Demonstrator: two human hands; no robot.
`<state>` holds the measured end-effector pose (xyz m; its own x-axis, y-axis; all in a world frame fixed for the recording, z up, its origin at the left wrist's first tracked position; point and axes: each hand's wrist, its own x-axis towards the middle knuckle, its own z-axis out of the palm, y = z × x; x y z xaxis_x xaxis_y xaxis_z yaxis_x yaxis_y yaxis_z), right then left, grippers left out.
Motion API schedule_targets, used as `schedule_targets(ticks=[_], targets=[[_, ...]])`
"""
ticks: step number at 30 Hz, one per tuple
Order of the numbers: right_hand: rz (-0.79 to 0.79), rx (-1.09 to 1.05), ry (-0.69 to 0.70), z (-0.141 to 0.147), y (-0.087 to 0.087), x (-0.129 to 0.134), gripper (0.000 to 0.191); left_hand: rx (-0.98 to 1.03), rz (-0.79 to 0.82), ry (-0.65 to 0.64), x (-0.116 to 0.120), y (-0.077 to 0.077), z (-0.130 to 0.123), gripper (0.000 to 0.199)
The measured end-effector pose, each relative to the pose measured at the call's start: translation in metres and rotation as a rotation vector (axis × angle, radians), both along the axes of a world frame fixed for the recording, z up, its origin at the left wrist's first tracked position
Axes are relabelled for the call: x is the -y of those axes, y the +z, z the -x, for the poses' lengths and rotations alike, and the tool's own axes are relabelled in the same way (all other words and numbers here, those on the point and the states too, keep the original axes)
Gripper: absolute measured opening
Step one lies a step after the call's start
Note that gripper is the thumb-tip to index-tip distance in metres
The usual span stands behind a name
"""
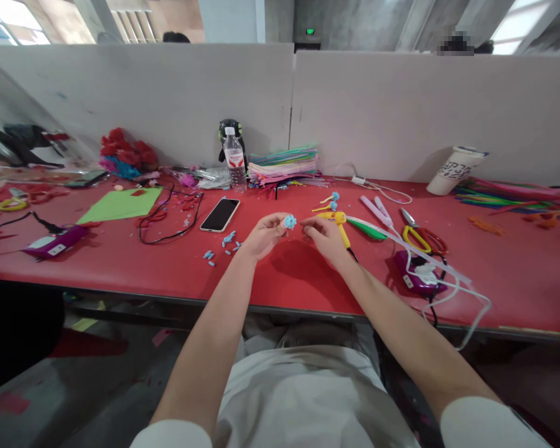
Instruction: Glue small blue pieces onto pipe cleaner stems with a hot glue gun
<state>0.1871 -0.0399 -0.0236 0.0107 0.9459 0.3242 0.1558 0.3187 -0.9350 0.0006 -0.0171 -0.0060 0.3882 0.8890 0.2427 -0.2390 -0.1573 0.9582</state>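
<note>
My left hand [265, 236] pinches a small light-blue fuzzy flower [290, 221] between thumb and fingertips, a little above the red table. My right hand [325, 238] is just to the right of it, fingertips drawn together and apart from the flower; whatever they may hold is too small to make out. Close behind the right hand lies a yellow glue gun [340, 217], partly covered by that hand. Two blue flowers with yellow stems [333, 200] rest beyond it. Short blue fuzzy pieces [209, 255] are scattered left of my left hand.
A phone [220, 215] and a water bottle [234, 163] stand or lie left of centre. Bundled pipe cleaners [284, 167] sit by the partition. At right are scissors [416, 233], a purple power socket [413, 277] with trailing cables, and a tilted white cup [456, 171].
</note>
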Motion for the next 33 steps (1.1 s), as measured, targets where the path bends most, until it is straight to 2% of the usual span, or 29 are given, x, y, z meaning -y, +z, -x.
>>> schedule_targets(ticks=[5,8,11,13,20,25,27,29,31,33], targets=[[0.002,0.029,-0.002,0.000,0.000,0.001,0.020,-0.064,-0.028,0.060,-0.008,-0.007,-0.001,0.028],[-0.008,0.068,-0.011,-0.001,0.000,0.000,0.019,-0.096,-0.030,0.163,-0.013,-0.010,-0.003,0.025],[-0.006,0.154,0.012,-0.001,-0.001,0.000,0.017,-0.104,0.046,0.298,-0.016,-0.011,-0.003,0.021],[-0.019,0.236,0.047,-0.001,-0.001,0.002,0.017,-0.081,0.117,0.344,-0.015,-0.009,-0.003,0.018],[-0.075,0.607,0.032,0.001,0.014,0.017,0.023,-0.071,0.219,0.314,-0.014,-0.009,-0.007,0.017],[0.116,0.907,0.158,-0.026,0.036,0.047,0.039,-0.150,0.218,0.325,-0.014,-0.009,-0.010,0.012],[0.246,1.058,0.084,-0.045,0.042,0.060,0.052,-0.167,0.213,0.328,-0.013,-0.008,-0.010,0.010],[0.333,1.185,-0.111,-0.063,0.047,0.069,0.059,-0.174,0.198,0.339,-0.013,-0.007,-0.012,0.010],[0.406,1.246,-0.247,-0.077,0.049,0.069,0.063,-0.183,0.169,0.360,-0.013,-0.007,-0.013,0.010],[0.429,1.235,-0.286,-0.085,0.047,0.059,0.062,-0.215,0.129,0.379,-0.014,-0.009,-0.013,0.011]])
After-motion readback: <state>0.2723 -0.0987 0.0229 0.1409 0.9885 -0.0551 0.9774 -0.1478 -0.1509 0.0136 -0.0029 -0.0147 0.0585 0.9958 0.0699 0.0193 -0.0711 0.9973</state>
